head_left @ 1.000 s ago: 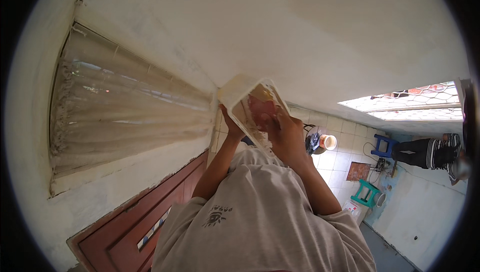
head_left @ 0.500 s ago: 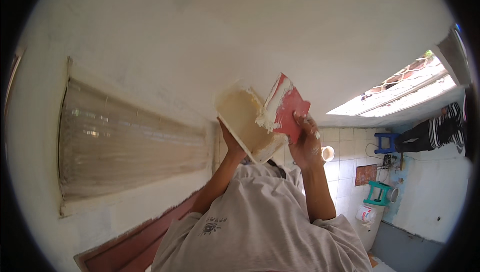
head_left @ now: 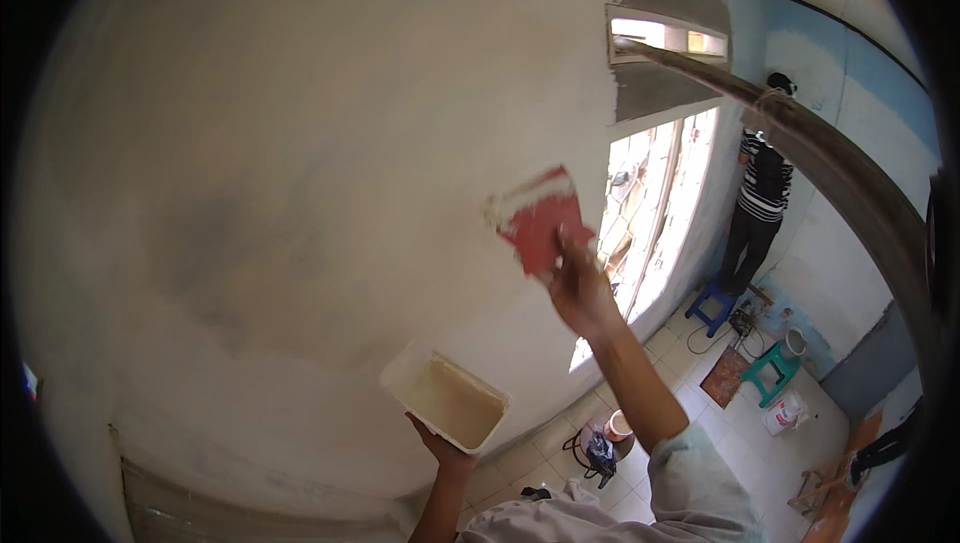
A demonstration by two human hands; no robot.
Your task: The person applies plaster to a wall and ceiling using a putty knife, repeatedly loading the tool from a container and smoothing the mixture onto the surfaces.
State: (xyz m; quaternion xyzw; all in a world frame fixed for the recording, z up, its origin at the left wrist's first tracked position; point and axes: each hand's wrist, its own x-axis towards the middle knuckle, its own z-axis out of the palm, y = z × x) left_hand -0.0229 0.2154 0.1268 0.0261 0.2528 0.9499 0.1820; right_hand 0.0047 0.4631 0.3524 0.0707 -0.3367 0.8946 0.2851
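My left hand [head_left: 446, 449] supports a white rectangular tub [head_left: 418, 373] from below, its fingers wrapped around the near side. Pale filler coats the inside of the tub. Higher and to the right, my right hand [head_left: 580, 288] grips a red plastic putty spreader [head_left: 545, 228]. Off-white filler clings along the spreader's far edge. The spreader is held up before the broad pale wall [head_left: 300, 193]; I cannot tell whether it touches. Darker, patchy areas show on the wall to the left.
A wooden pole [head_left: 850, 153] slants across the right side, near a barred window [head_left: 650, 203]. Another person [head_left: 766, 178] in a striped top stands on a blue stool [head_left: 711, 308]. A green stool [head_left: 772, 373] and a white bucket [head_left: 785, 413] stand on the tiled floor.
The spreader has left the tub and gone up toward the wall in my right hand. The tub now sits lower and further left in view. My view has tilted upward, showing more wall.
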